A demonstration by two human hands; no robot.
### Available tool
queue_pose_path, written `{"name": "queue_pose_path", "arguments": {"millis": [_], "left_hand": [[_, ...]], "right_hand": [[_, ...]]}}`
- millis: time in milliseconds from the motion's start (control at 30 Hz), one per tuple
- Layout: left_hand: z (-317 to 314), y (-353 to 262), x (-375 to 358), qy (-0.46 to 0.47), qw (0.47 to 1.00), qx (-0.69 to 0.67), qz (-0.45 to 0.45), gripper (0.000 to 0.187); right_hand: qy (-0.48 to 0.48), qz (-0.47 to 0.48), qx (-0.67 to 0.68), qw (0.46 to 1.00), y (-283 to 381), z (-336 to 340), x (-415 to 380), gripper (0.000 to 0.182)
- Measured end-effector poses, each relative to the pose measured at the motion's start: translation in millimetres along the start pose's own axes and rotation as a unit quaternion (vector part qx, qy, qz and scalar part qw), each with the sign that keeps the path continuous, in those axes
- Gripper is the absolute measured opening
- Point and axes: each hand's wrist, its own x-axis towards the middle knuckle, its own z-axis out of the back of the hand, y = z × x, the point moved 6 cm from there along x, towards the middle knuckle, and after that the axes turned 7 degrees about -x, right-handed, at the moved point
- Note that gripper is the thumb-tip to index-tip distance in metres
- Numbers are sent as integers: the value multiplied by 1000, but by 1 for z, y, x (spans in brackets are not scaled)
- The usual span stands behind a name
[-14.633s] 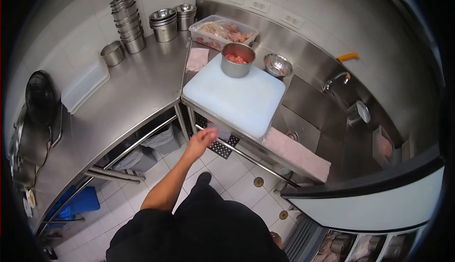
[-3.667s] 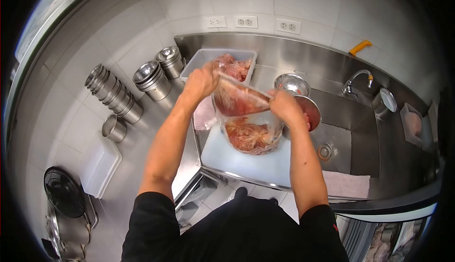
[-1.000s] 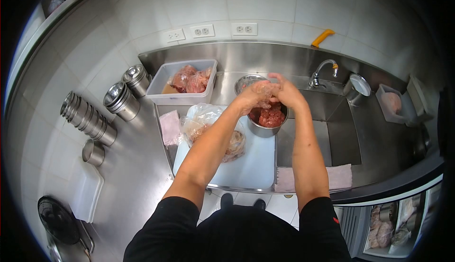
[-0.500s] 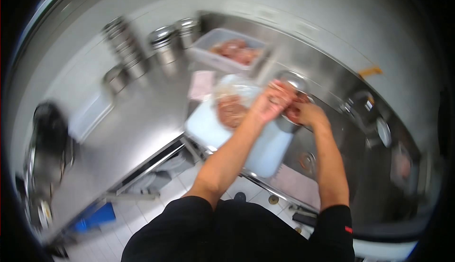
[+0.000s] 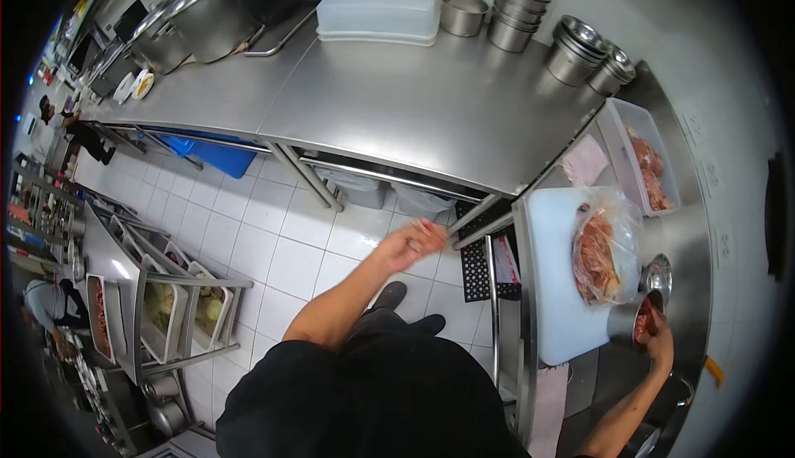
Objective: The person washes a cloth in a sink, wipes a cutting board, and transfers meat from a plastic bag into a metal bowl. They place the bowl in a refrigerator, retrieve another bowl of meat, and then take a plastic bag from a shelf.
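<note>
My left hand (image 5: 411,245) is raised over the floor in front of my body, away from the counter. Its fingers are loosely curled and slightly blurred, and nothing shows in the palm. At the right, my right hand (image 5: 657,344) grips the rim of a round metal container (image 5: 623,325), its fingers reaching over the edge. Raw red meat (image 5: 643,325) lies inside that container, partly covered by the hand. Beside it, a clear plastic bag of raw meat (image 5: 598,257) rests on a pale cutting board (image 5: 551,234). A shiny metal bowl (image 5: 657,274) sits behind the container.
A plastic tub (image 5: 617,131) of raw meat stands by the wall, near a pink cloth (image 5: 585,160). Stacked metal containers (image 5: 522,7) and a lidded plastic box (image 5: 377,17) line the steel counter (image 5: 397,110). Two people work at the far left, beyond a rack of food trays (image 5: 161,325).
My view has swung left, bringing the long counter and floor into sight. My left hand has left the metal container and moved out over the floor. My right hand stays at the container.
</note>
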Motion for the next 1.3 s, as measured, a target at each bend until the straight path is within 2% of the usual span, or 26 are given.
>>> {"name": "queue_pose_path", "arguments": {"millis": [33,67,100,133,167,200,233,267,300,333,367,400,467,567,600,700,833,933,1033,1167,1233,1300], "left_hand": [[41,-29,10,101,993,-55,25,22],[60,-63,3,-129,986,-5,-107,20],[64,-93,15,-33,985,-162,-53,6],[80,-135,19,-32,985,-33,-169,6],[70,-172,17,-60,953,93,-282,14],[97,-202,21,-140,938,55,-312,11],[124,-229,23,-219,914,20,-340,15],[142,-252,24,-225,900,1,-374,20],[163,-269,33,-202,912,11,-356,21],[137,-251,32,-213,916,-28,-340,23],[137,-245,25,-212,910,22,-355,26],[130,-225,19,-196,925,5,-325,29],[152,-197,8,-198,962,-30,-187,30],[176,-152,-27,-322,936,60,-127,34],[184,-139,-38,-357,927,48,-105,37],[181,-112,-59,-384,914,122,-45,38],[100,-71,-43,-271,920,276,62,38],[15,-39,-15,-166,901,383,122,44],[-66,6,23,-87,856,481,166,46],[-183,88,62,47,782,591,195,43],[-217,127,83,93,750,618,218,42],[-253,171,108,178,695,663,215,41]], "right_hand": [[4,21,23,999,2,-4,5,71],[19,32,96,995,7,-10,8,69],[20,27,169,985,26,-6,-4,66],[39,-1,170,985,38,-6,-9,58],[52,-44,173,983,63,0,-8,50],[-60,47,-71,995,54,8,-11,58],[-72,48,-99,991,78,15,-11,56],[-38,-10,-180,983,77,11,-6,52],[5,-77,-199,977,55,1,7,47],[16,-110,-195,975,51,-1,11,46],[26,-134,-185,973,52,-4,12,45],[28,-151,-178,972,53,-3,9,44],[35,-174,-171,969,64,1,10,43],[-8,-201,-149,968,46,-6,16,46],[-25,-194,-159,968,42,-10,17,47],[-92,-207,-158,961,42,-16,12,46],[-92,-217,-115,965,67,8,-5,49],[-163,-195,-6,967,36,10,-10,51],[-146,-179,171,958,26,24,-17,44],[-165,-157,236,945,6,34,-15,37],[-164,-155,274,935,13,44,-23,35],[-185,-140,310,922,12,54,-26,33]]}}
